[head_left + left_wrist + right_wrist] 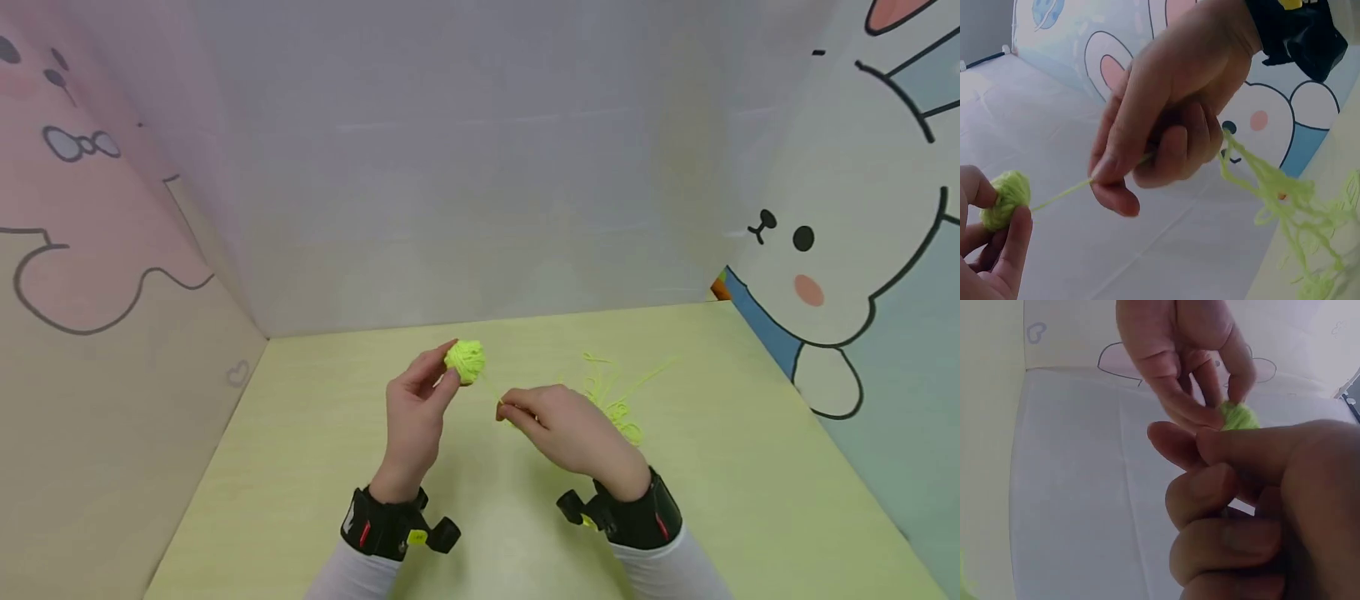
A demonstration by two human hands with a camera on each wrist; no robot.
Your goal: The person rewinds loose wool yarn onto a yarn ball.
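A small ball of neon yellow-green yarn [466, 361] is held up by my left hand [420, 408], pinched between thumb and fingers. From the ball a strand of yarn [1063, 192] runs taut to my right hand [573, 425], which pinches it between thumb and index finger. The right hand's other fingers curl into the palm. Past that hand, in the left wrist view, loose tangled yarn [1285, 200] trails down toward the table. In the right wrist view the right hand partly covers the yarn ball [1239, 417].
More loose yarn [618, 410] lies in loops on the pale yellow table [300, 467], to the right and partly behind the right hand. A white sheet [465, 167] stands along the back edge. Side panels with cartoon figures [840, 275] border the table.
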